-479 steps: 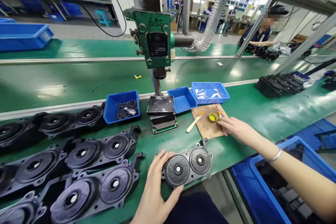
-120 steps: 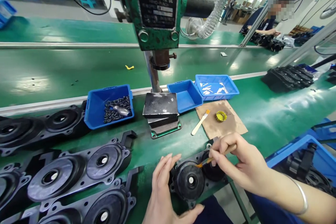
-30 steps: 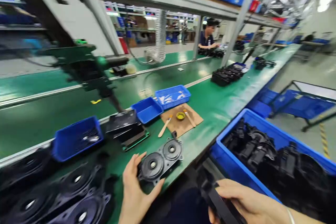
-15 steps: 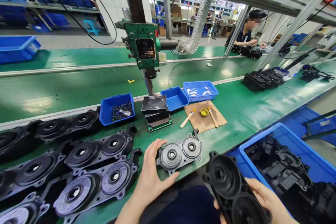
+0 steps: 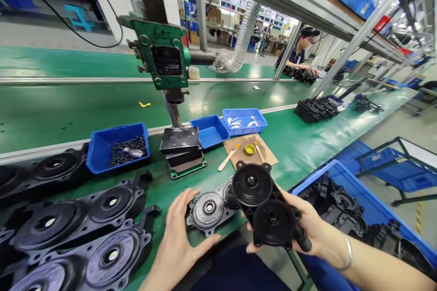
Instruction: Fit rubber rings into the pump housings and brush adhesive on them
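My right hand [image 5: 303,218] grips a black plastic housing [image 5: 269,204] with two round recesses, tilted in the air above the bench edge. It overlaps part of another housing [image 5: 208,209], which has grey metal discs and lies on the green bench. My left hand [image 5: 180,229] is curved around that housing's left end, thumb and fingers spread apart; whether they touch it I cannot tell. To the left, several similar black housings [image 5: 116,250] with pale centres lie in rows.
A green press [image 5: 160,57] stands over a stacked metal block [image 5: 180,141]. Behind are blue bins, one with black screws [image 5: 119,150]. Two brushes and a yellow pot [image 5: 250,149] lie on cardboard [image 5: 269,157]. A blue crate [image 5: 336,166] of black parts stands right; a person [image 5: 297,54] works farther back.
My right hand has brought the black housing up and left, turning it, so it partly covers the one on the bench. My left hand stays around that one. The camera view has shifted right.
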Tool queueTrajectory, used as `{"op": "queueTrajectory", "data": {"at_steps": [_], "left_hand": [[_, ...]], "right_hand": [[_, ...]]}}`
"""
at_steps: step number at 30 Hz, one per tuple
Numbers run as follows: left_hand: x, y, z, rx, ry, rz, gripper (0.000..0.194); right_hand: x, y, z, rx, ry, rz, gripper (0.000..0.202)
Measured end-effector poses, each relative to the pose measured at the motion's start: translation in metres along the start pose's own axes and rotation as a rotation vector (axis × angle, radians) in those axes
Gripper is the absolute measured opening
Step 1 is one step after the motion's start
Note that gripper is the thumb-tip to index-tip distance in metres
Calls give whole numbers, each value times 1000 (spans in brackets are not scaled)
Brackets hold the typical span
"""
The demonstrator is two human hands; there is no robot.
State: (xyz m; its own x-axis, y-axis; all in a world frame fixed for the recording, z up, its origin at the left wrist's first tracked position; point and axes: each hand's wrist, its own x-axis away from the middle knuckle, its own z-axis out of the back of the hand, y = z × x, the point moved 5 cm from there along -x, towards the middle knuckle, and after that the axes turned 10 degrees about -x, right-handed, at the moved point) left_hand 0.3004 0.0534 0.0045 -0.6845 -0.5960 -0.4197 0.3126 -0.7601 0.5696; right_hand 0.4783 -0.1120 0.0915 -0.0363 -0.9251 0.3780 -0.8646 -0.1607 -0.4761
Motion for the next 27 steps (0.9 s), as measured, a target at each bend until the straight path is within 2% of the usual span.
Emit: {"op": "queueTrajectory", "data": {"at_steps": [3, 5, 7, 9, 12, 16, 21, 24, 27], "left_hand": [[-1, 0, 1, 20, -8, 9, 99], [-1, 4, 2, 40, -38, -1, 102], [-1, 7, 3, 65, -63, 3, 107], [-1, 10, 5, 92, -68, 21, 114], [-1, 10, 6, 127, -67, 31, 120], [0, 9, 6, 174, -93, 69, 118], [-2, 11, 9, 244, -95, 39, 129], [-5, 13, 12, 252, -79, -1, 122], [-7, 16, 14, 230, -60, -77, 107]], "right_hand": [[-3, -30, 6, 267, 67, 173, 65], [-6, -55, 4, 639, 48, 372, 62], [-13, -72, -7, 1123, -88, 582, 52], [-25, -73, -21, 1556, -288, 743, 49], [-44, -55, -33, 1923, -531, 802, 56], [-58, -35, -38, 2057, -668, 694, 59], [-65, -29, -34, 2091, -737, 601, 63], [-68, -28, -29, 2112, -744, 581, 61], [-70, -27, -26, 2136, -729, 570, 59]]}}
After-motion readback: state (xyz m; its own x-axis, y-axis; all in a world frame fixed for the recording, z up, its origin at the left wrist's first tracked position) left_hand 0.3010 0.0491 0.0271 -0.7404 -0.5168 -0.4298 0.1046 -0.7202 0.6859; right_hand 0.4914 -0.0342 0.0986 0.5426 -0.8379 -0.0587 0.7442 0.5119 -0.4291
